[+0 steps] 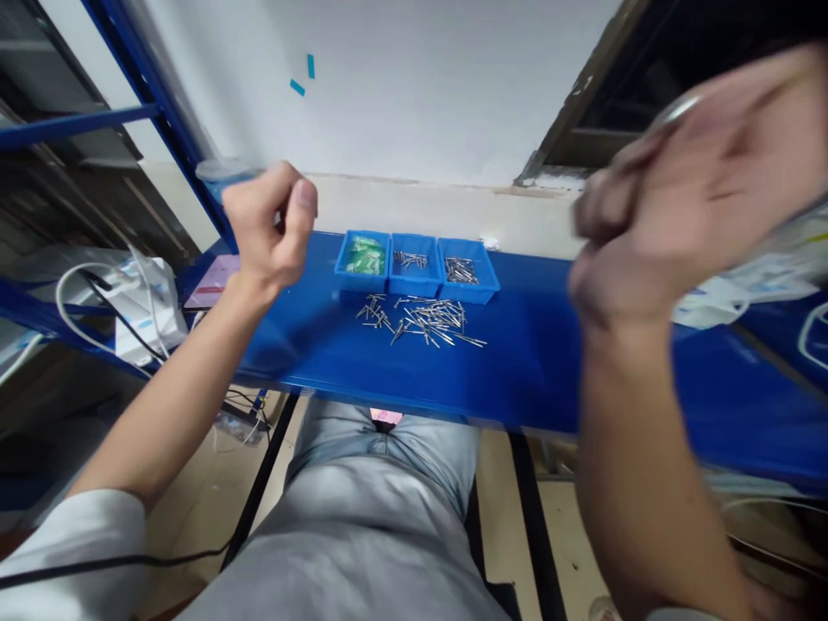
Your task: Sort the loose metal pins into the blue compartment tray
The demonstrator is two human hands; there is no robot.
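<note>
My left hand [272, 226] is raised above the left part of the blue table [530, 362], its fingers curled into a loose fist with nothing visible in it. My right hand [679, 198] is lifted high on the right, close to the camera and smeared by motion; its fingers cannot be read. A pile of loose metal screws [420, 317] lies on the table between the hands. Behind the pile stand three small blue bins in a row: one with green parts [363, 259], one with a few screws [414, 261], one with more screws [466, 269].
A pink pad [216, 280] lies at the table's left end. White cables and a white box [139, 310] sit on the left, by blue shelf beams [78, 125]. White plastic bags [763, 285] lie at the right. My grey-trousered legs [362, 517] are under the table edge.
</note>
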